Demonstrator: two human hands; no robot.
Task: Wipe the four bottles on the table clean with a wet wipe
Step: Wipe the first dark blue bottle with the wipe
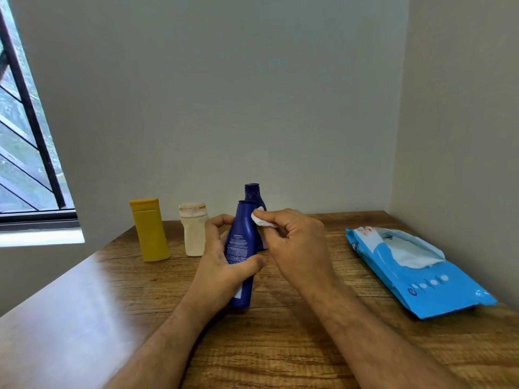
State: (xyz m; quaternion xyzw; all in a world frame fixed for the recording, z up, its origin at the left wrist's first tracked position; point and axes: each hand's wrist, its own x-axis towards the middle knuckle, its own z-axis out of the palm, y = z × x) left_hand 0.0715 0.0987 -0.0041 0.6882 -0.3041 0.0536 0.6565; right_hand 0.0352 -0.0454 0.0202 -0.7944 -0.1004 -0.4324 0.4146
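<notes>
My left hand (222, 256) grips a dark blue bottle (242, 234) around its middle and holds it tilted, its base near the wooden table (280, 346). My right hand (295, 242) pinches a folded white wet wipe (261, 220) against the bottle's upper right side. A second dark blue bottle (252, 193) stands right behind, mostly hidden by the held one. A yellow bottle (150, 230) and a cream bottle (193, 230) stand upright to the left, near the wall.
A blue pack of wet wipes (415, 273) lies open at the right of the table, a white wipe sticking out of its flap. Walls close the table at the back and right. A barred window (25, 141) is at the left.
</notes>
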